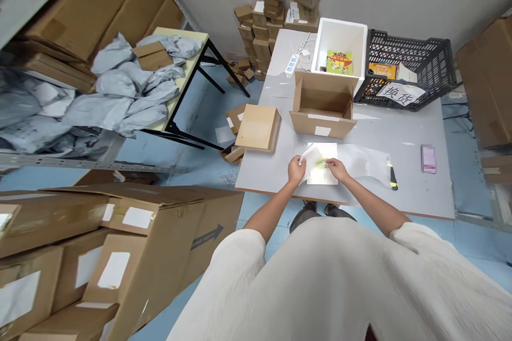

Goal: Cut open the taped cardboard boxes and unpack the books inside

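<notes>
On the grey table (408,181), a white booklet or sheet (322,177) with green print lies before me. My left hand (296,169) pinches translucent plastic film, lifted over the sheet's left side. My right hand (338,169) has its fingers pressed together at the sheet's right side, near the green print; what they hold is too small to make out. More clear film (366,162) spreads to the right, with a black and yellow cutter (393,177) at its edge. An open cardboard box (323,106) stands just beyond the sheet.
A closed carton (258,128) sits at the table's left. Behind are a white foam box (342,29) and black crate (436,72), both holding books, and a power strip (292,65). A pink item (428,160) lies right. Grey parcels (120,82) and large cartons (160,256) are left.
</notes>
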A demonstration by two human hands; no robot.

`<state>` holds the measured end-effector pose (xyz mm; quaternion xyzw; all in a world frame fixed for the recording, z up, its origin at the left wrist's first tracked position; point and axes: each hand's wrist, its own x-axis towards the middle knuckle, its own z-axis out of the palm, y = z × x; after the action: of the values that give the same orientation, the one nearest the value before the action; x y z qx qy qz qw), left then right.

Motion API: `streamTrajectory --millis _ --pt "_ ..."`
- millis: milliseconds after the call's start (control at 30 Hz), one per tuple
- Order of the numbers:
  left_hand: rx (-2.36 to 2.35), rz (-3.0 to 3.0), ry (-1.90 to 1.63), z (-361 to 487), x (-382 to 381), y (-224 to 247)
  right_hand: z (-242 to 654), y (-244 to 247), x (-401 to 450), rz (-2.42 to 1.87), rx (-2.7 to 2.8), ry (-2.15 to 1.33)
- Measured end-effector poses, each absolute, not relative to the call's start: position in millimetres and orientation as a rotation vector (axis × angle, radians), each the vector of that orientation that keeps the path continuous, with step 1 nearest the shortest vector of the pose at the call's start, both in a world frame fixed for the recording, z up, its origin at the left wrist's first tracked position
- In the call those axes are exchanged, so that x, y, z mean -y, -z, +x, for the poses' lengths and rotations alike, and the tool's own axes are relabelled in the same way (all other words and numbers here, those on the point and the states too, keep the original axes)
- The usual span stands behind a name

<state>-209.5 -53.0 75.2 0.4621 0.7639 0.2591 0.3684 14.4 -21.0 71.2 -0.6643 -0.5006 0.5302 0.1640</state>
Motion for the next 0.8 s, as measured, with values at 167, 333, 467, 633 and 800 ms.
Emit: streamTrajectory --millis 167,333,467,633,800 --pt "-2.134 1.058 -0.526 -227 64 -55 42 -52 20 -2.285 1.453 -1.335" --pt "-2.081 0.962 -0.39 -219 63 -34 48 -40 20 -2.347 1.403 -1.359" --pt "-2.025 1.011 -0.414 -207 60 -25 49 -32 17 -2.4 1.288 -1.361" --pt "-1.991 1.04 -0.39 -195 60 -20 47 -27 13 -2.409 1.148 -1.404" --pt "-1.903 1.059 -0.415 -191 62 -22 38 -28 21 -2.329 1.117 -1.446"
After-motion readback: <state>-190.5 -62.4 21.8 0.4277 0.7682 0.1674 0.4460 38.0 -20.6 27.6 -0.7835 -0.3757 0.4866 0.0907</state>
